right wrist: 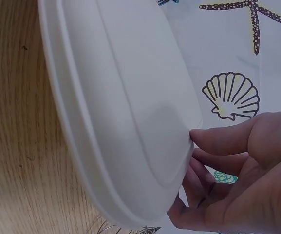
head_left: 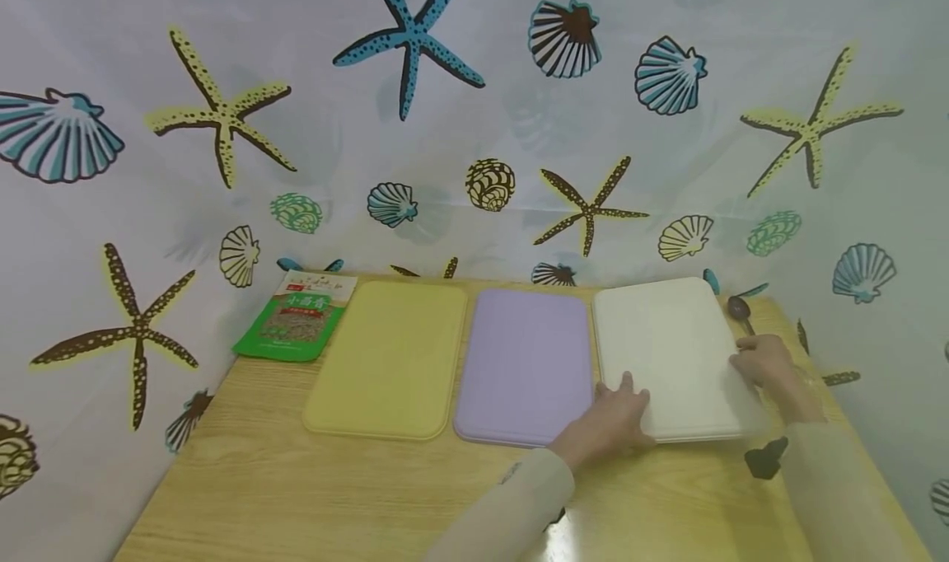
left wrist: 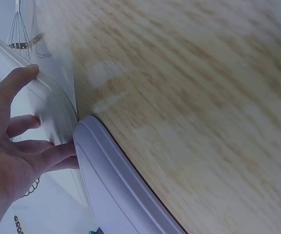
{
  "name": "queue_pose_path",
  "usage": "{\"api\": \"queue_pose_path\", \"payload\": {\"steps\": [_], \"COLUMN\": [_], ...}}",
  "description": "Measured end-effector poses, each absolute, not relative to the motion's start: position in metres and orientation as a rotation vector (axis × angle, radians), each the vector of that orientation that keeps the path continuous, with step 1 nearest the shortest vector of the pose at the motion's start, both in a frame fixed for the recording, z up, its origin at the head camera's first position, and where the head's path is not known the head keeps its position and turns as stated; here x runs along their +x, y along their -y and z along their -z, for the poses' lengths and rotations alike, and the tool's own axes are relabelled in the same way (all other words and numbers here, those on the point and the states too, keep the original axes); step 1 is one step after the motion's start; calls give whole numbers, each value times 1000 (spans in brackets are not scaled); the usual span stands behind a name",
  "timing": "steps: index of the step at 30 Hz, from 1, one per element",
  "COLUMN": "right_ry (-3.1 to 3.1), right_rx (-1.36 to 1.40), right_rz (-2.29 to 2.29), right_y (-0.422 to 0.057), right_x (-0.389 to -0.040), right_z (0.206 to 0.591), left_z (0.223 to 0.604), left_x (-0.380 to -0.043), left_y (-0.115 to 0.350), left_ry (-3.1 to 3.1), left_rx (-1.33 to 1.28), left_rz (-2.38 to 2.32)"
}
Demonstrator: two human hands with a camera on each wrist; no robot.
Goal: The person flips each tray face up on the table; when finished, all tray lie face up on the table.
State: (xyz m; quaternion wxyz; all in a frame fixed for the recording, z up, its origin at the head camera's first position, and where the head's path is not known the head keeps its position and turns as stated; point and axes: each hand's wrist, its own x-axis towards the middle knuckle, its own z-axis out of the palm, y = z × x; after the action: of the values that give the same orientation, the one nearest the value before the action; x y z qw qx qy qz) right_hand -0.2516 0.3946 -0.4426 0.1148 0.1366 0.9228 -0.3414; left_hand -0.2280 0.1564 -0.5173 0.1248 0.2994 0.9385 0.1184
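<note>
A white plastic tray (head_left: 670, 356) lies on the right of the table, at a slight angle. My left hand (head_left: 611, 418) holds its near left corner, thumb against the near rim and fingers spread over the corner. In the left wrist view, the fingers of the left hand (left wrist: 18, 136) also lie close to the corner of the purple tray (left wrist: 116, 180). My right hand (head_left: 767, 368) pinches the right edge of the white tray; in the right wrist view the thumb of the right hand (right wrist: 237, 170) rests on the rim, other fingers curled below.
Left of the white tray lie the purple tray (head_left: 526, 364) and a yellow tray (head_left: 389, 356). A green and white packet (head_left: 296, 319) is at the back left. Beyond the right hand lies a dark spoon (head_left: 740, 308). A wire whisk (left wrist: 18, 31) shows in the left wrist view.
</note>
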Motion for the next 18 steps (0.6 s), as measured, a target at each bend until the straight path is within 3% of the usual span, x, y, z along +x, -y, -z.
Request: {"api": "queue_pose_path", "payload": {"steps": [18], "right_ry": [-2544], "right_rx": [251], "right_rz": [1197], "right_y": [-425], "right_x": [-252], "right_z": [436], "left_z": [509], "left_x": [-224], "left_y": [-151], "left_ry": [-2732], "left_rx": [903], "left_rz": [-390]}}
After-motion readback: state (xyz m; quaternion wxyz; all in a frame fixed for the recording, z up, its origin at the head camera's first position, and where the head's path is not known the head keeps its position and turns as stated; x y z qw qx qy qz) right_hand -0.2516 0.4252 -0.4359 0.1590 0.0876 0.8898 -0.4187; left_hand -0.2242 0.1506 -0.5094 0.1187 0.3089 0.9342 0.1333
